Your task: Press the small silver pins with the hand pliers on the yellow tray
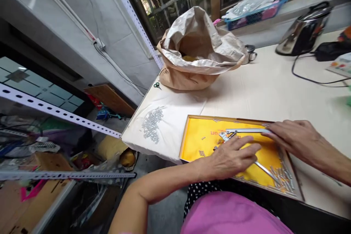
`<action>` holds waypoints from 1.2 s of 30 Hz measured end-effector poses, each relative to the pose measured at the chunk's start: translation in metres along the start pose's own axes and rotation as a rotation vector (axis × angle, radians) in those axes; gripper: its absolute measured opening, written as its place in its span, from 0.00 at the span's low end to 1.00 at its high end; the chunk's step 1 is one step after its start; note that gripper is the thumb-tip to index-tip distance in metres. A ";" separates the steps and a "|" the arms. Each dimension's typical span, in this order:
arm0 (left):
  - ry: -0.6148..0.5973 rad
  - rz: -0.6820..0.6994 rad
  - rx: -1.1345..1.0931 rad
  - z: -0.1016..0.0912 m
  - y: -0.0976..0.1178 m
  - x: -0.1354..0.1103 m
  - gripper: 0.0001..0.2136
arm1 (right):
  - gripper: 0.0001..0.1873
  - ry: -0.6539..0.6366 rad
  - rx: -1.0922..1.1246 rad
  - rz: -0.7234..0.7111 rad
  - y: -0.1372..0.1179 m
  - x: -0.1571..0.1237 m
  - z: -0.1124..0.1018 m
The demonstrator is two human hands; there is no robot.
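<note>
A shallow wooden tray with a yellow bottom (195, 137) lies at the near edge of the table. My left hand (231, 155) rests flat in it, fingers stretched out over a folding metal bracket (246, 131). My right hand (290, 137) has its fingers closed on the right end of the bracket's top bar. Small metal pins (285, 180) are heaped in the tray's near right corner, and a few lie loose on the yellow bottom.
A pile of small metal pins (151, 123) lies on the white table corner, left of the tray. Behind it stand a crumpled brown paper sack (200, 49) and small green scissors (157, 85). An electric kettle (304, 29) and black cable (309, 78) sit far right. Perforated metal rails (55, 110) and clutter fill the left.
</note>
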State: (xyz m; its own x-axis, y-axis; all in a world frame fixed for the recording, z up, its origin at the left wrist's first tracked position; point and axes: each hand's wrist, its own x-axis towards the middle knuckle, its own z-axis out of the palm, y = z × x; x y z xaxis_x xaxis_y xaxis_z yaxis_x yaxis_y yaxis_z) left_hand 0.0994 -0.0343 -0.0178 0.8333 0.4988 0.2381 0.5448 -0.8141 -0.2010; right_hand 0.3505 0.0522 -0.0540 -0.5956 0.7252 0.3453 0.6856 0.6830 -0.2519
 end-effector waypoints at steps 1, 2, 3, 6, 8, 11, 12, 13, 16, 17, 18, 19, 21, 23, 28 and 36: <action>0.012 -0.002 -0.011 -0.003 -0.003 -0.002 0.14 | 0.26 -0.018 0.024 -0.005 0.005 0.000 -0.001; 0.027 -0.028 -0.025 -0.005 -0.008 -0.007 0.13 | 0.26 -0.041 0.049 -0.019 0.009 0.001 -0.002; 0.038 -0.100 -0.038 -0.006 -0.017 -0.017 0.12 | 0.26 -0.054 0.066 -0.031 0.012 0.001 -0.003; 0.015 -0.626 -0.024 -0.007 -0.057 -0.068 0.12 | 0.25 -0.033 0.062 -0.005 0.017 -0.003 -0.004; -0.105 -1.053 0.040 -0.010 -0.089 -0.113 0.11 | 0.25 -0.040 0.066 -0.019 0.018 -0.009 -0.002; -0.311 -1.469 0.132 -0.017 -0.124 -0.174 0.10 | 0.27 -0.052 0.101 -0.014 0.017 -0.016 0.009; -0.365 -1.540 0.130 -0.019 -0.130 -0.189 0.10 | 0.28 -0.053 0.119 -0.007 0.015 -0.018 0.013; -0.410 -1.577 0.118 -0.020 -0.134 -0.200 0.10 | 0.28 -0.053 0.135 0.002 0.013 -0.019 0.016; -0.478 -1.579 0.075 -0.019 -0.137 -0.215 0.10 | 0.26 -0.046 0.156 -0.011 0.003 -0.018 0.021; -0.487 -1.568 0.066 -0.018 -0.137 -0.216 0.09 | 0.24 -0.050 0.143 -0.026 -0.001 -0.017 0.020; -0.493 -1.558 0.060 -0.017 -0.138 -0.217 0.09 | 0.21 -0.055 0.122 -0.043 -0.005 -0.015 0.018; -0.495 -1.549 0.058 -0.016 -0.138 -0.217 0.10 | 0.20 -0.055 0.097 -0.062 -0.009 -0.014 0.015; -0.501 -1.527 0.060 -0.017 -0.141 -0.217 0.12 | 0.18 -0.058 0.043 -0.082 -0.016 -0.011 0.006; -0.467 -1.492 0.070 -0.020 -0.143 -0.215 0.13 | 0.19 -0.035 -0.004 -0.093 -0.023 -0.009 -0.001; -0.034 -1.455 -0.382 -0.031 -0.119 -0.167 0.14 | 0.23 -0.018 -0.088 -0.136 -0.033 0.000 -0.010; 0.025 -1.272 -1.176 -0.011 -0.011 -0.063 0.11 | 0.24 -0.025 -0.086 -0.183 -0.039 0.022 -0.002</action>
State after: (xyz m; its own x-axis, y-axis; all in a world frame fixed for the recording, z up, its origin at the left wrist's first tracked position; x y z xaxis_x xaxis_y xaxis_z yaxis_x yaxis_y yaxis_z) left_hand 0.0393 -0.0599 -0.0200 -0.0366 0.9533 -0.2997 0.4430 0.2843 0.8503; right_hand 0.3113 0.0411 -0.0349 -0.7228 0.5925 0.3557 0.5976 0.7944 -0.1088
